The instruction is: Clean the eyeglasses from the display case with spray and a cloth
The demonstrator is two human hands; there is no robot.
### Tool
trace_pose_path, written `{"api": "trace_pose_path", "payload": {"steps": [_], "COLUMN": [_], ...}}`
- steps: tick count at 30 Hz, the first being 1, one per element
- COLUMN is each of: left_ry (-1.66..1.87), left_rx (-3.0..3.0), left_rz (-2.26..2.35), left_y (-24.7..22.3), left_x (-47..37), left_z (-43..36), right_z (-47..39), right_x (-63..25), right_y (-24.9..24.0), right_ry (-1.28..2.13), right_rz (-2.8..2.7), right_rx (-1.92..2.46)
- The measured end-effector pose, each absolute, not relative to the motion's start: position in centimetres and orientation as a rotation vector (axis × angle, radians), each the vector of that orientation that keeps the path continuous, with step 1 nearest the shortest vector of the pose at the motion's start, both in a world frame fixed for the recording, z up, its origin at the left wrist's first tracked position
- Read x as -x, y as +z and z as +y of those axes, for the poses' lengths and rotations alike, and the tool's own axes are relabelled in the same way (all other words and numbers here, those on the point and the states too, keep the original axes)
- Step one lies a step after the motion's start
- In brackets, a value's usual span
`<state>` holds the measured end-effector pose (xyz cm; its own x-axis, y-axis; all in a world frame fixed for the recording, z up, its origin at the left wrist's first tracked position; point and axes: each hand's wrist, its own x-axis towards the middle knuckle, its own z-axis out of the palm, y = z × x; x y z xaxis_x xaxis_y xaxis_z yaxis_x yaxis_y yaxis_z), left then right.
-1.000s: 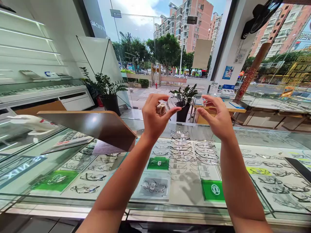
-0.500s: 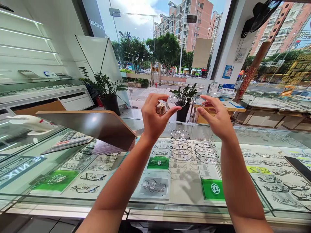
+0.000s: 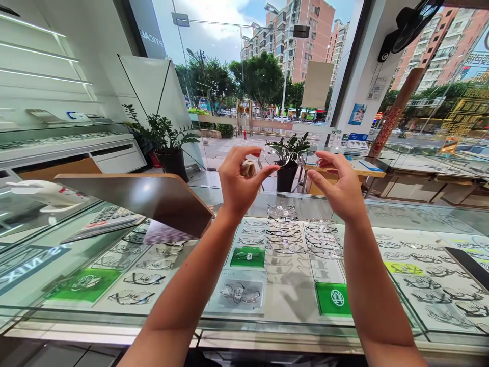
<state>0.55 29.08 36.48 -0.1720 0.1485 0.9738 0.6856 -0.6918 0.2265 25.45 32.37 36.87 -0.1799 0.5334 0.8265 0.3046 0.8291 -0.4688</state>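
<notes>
The left hand (image 3: 240, 178), half curled around a cloth (image 3: 249, 168), and the loosely pinched right hand (image 3: 336, 183) hold glasses (image 3: 293, 154) lengthwise from nine to three o'clock, above the counter (image 3: 286, 326) at six.

Your head-worn camera looks forward and down across the nearby long glass display counter (image 3: 282, 324) toward the farther clear-glass shopfront (image 3: 244, 74).
</notes>
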Motion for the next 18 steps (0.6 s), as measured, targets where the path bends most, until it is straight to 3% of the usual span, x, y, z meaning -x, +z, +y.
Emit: {"api": "trace_pose_path", "payload": {"steps": [5,18], "left_ry": [-2.062,-2.03], "left_rx": [1.753,1.892], "left_rz": [-1.03,-1.038], "left_y": [36.5,36.5], "left_x": [0.7,2.8], "left_z": [30.1,31.1], "right_z": [31.5,30.6], "right_x": [-24.4,-23.3], "right_y": [37.1,36.9], "right_ry": [0.145,0.096], "right_rz": [-1.732,-1.7], "right_rx": [0.581,0.564]}}
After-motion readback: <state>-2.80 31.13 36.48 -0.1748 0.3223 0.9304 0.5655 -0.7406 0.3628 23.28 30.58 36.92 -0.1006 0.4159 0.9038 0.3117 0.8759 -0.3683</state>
